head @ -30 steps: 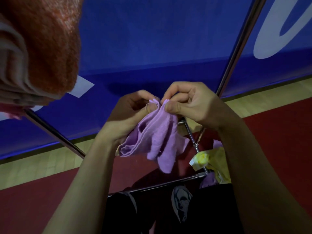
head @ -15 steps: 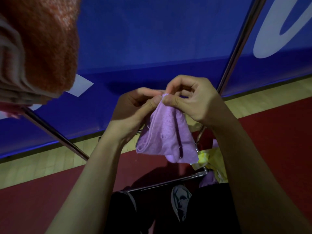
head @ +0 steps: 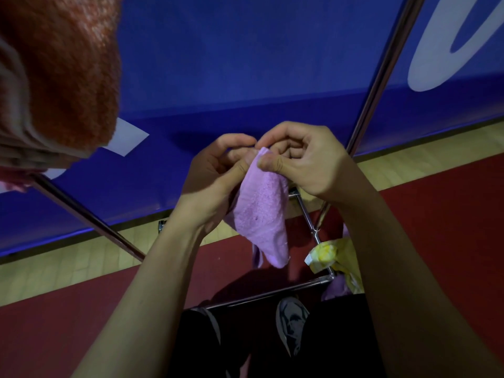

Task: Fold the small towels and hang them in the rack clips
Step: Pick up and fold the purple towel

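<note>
A small purple towel (head: 263, 214) hangs folded between my two hands in the middle of the view. My left hand (head: 215, 178) pinches its top edge from the left with thumb and fingers. My right hand (head: 302, 162) pinches the same top corner from the right, thumb pressed on the cloth. The towel narrows to a point at its lower end. Behind it runs the metal rack (head: 308, 214), whose clips I cannot make out. A yellow towel (head: 332, 255) and another purple one (head: 336, 287) hang at the rack's lower right.
An orange towel (head: 68, 66) hangs close at the upper left on a slanted rack bar (head: 90, 219). Another rack pole (head: 381, 72) rises at the right. A blue banner wall (head: 245, 64) stands behind, with wooden and red floor below. My dark clothing fills the bottom.
The purple towel went from a loose crumpled bunch to a flatter fold. Both hands rose slightly and drew together at its top corner.
</note>
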The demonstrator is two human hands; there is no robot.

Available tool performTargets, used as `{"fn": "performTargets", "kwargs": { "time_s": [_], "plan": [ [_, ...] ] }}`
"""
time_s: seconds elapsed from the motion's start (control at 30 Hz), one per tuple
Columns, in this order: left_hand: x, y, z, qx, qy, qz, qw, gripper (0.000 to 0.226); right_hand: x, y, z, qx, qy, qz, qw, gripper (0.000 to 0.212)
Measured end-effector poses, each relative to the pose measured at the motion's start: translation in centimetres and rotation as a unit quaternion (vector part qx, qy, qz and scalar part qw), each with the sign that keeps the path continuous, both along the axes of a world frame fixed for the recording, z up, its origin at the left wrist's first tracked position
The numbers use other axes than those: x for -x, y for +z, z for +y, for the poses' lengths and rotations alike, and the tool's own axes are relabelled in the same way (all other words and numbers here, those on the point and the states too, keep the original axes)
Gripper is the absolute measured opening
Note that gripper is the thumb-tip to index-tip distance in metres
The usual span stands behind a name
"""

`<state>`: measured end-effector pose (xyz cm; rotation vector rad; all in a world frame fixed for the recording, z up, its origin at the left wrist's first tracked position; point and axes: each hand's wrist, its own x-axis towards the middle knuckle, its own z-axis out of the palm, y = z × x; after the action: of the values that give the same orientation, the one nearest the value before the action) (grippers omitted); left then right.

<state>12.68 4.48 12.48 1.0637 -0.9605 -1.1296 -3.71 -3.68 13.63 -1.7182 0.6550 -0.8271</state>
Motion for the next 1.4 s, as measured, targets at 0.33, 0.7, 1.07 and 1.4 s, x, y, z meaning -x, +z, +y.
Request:
{"fn": "performTargets", "kwargs": {
  "time_s": [0.33,0.7,1.07,1.4],
  "plan": [
    [-0.5,0.0,0.0,-0.042,-0.077,0.062,0.994,0.022,0.6,0.3,0.1,0.029,0.013,0.001,0.999,0.02],
    [-0.6,-0.3,-0.7,-0.089,-0.081,0.156,0.98,0.019,0.7,0.3,0.1,0.059,0.002,0.01,0.998,0.018],
    [-1.1,-0.4,-0.5,-0.098,-0.072,0.04,0.992,0.033,0.6,-0.2,-0.1,0.001,0.056,0.043,0.998,0.027],
    [-1.0,-0.2,-0.2,-0.097,-0.044,0.012,0.994,0.033,0.5,-0.8,-0.1,0.051,0.009,0.104,0.993,0.025]
  ]
}}
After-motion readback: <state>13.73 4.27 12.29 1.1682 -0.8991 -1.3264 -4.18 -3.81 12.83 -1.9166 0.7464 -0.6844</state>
